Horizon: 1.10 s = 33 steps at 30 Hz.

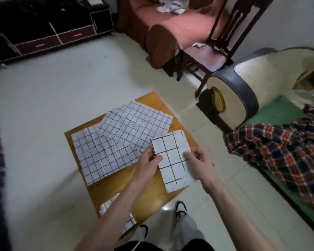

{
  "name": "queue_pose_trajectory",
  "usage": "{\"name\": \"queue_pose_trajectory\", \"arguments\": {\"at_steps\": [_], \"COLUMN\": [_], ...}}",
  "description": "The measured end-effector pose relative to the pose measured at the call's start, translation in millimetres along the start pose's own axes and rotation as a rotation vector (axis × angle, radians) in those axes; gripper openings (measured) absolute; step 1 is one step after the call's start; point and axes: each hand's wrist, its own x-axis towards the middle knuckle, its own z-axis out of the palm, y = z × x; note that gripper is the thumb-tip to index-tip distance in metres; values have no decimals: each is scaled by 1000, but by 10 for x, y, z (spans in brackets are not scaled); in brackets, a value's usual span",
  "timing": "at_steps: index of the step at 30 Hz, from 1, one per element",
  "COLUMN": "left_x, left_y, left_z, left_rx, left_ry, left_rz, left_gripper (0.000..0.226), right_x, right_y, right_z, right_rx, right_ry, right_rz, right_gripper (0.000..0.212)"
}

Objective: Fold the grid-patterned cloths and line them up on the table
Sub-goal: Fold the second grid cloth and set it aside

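A folded white cloth with black grid lines (172,160) is held above the right side of the small wooden table (149,194). My left hand (149,160) pinches its left edge and my right hand (198,160) pinches its right edge. Two unfolded grid cloths lie flat and overlapping on the table: one at the far side (136,122), one at the left (101,153). Another grid cloth (129,223) shows at the table's near edge, mostly hidden under my left forearm.
A sofa with a green seat (275,113) and a plaid garment (286,147) stands to the right. A dark wooden chair (212,57) and a pink armchair (170,28) are beyond the table. A dark low cabinet (43,33) lines the far left wall. My feet are by the table's near corner.
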Motion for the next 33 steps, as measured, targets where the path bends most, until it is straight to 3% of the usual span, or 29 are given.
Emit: {"name": "queue_pose_trajectory", "arguments": {"at_steps": [6, 15, 22, 33], "left_x": [-156, -423, -502, -4], "left_y": [-135, -694, -1321, -2625], "left_z": [82, 207, 13, -223], "left_rx": [-1, -177, -298, -287], "left_ry": [356, 703, 811, 905], "left_rz": [12, -109, -139, -217], "left_gripper": [19, 24, 36, 32], "right_x": [335, 520, 515, 976], "right_y": [121, 568, 1094, 2294], "right_z": [-115, 48, 385, 952], "right_rx": [-113, -268, -382, -455], "right_ry": [-296, -521, -592, -579], "right_rz": [5, -52, -52, -61], "right_gripper": [22, 23, 18, 10]}}
